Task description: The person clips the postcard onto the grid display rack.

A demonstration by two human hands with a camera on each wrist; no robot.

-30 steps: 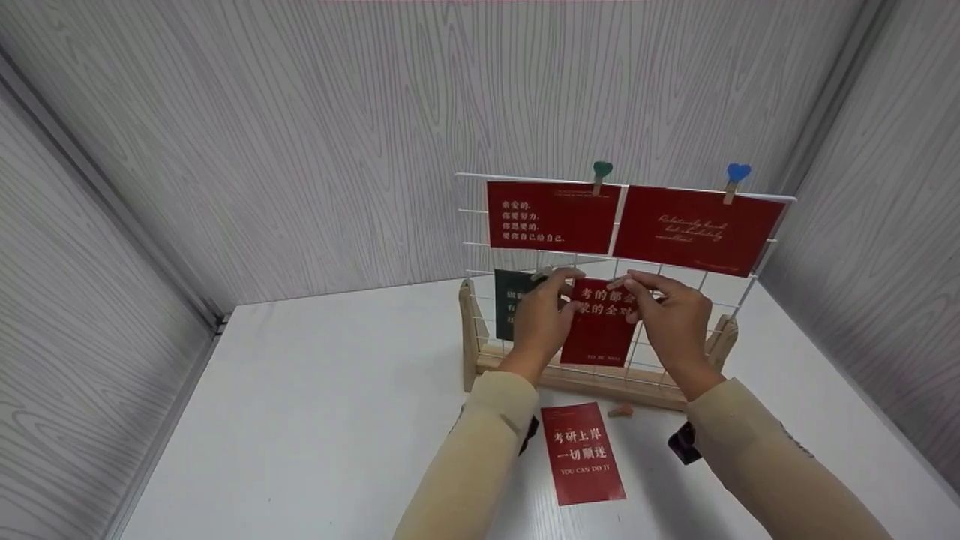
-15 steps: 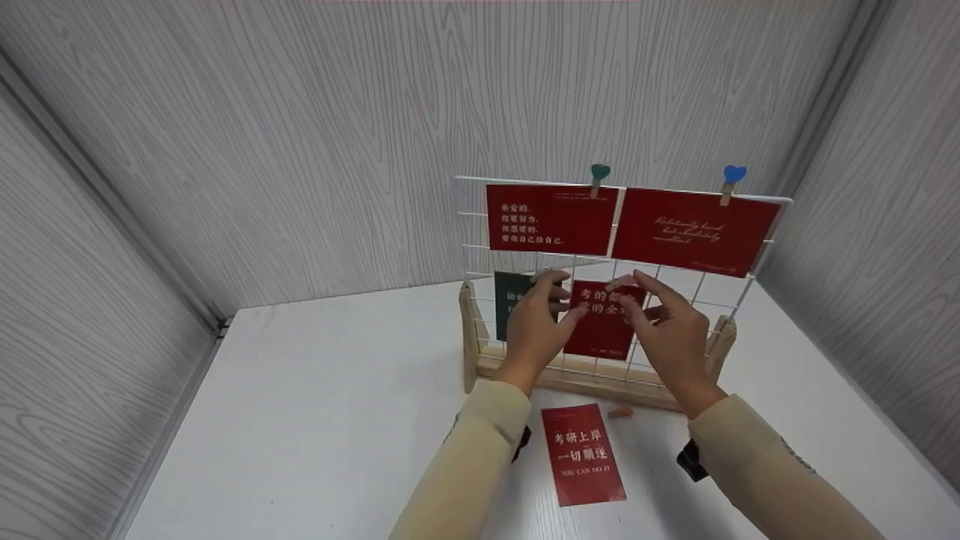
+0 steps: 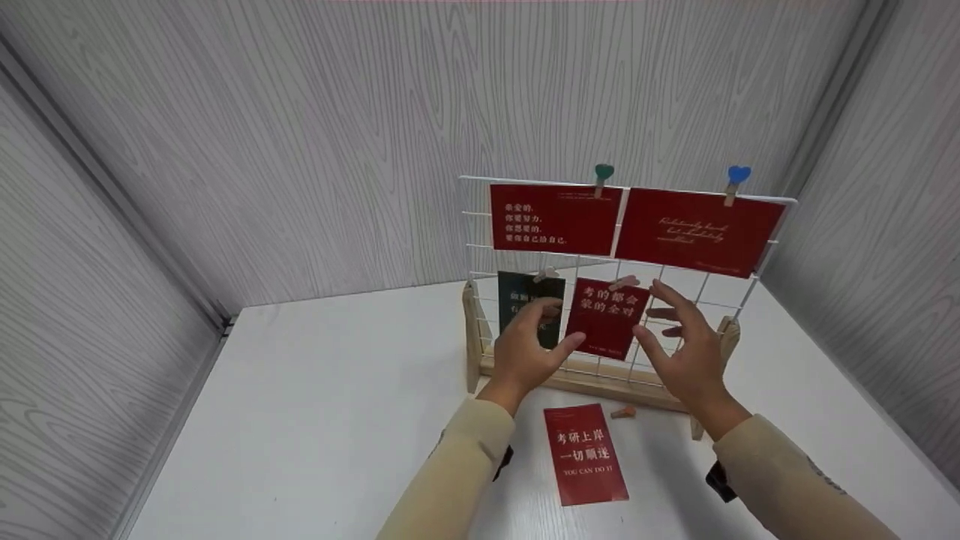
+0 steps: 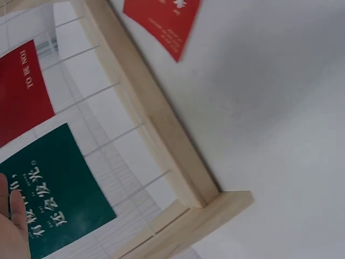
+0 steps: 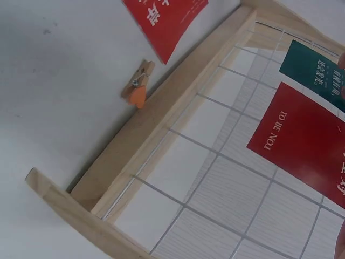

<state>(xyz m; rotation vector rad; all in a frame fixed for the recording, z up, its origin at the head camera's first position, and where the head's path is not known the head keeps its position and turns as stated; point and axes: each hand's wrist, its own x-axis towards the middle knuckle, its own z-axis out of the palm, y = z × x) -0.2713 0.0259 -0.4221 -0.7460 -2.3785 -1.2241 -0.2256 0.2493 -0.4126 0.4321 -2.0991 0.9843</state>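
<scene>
A small red card (image 3: 606, 322) with white writing hangs on the white wire grid (image 3: 675, 300), held at its top by a pale pink clothespin (image 3: 624, 283). To its left hangs a dark green card (image 3: 510, 289) under another pale clothespin (image 3: 547, 274). My left hand (image 3: 525, 349), fingers loosely bent, is in front of the green card and covers part of it. My right hand (image 3: 686, 352) is just right of the red card, thumb and fingers spread apart with nothing between them. In the left wrist view, fingertips (image 4: 17, 210) overlap the green card.
Two wide red cards (image 3: 555, 221) hang along the grid's top under a green heart clip (image 3: 603, 172) and a blue heart clip (image 3: 739, 176). A wooden base (image 3: 622, 386) carries the grid. On the white table lie a red card (image 3: 586, 480) and an orange-heart clothespin (image 5: 138, 89).
Both hands have let go of the small red card and drawn away from it, the left down and leftward, the right to the right. The card stays on the grid beneath its clothespin.
</scene>
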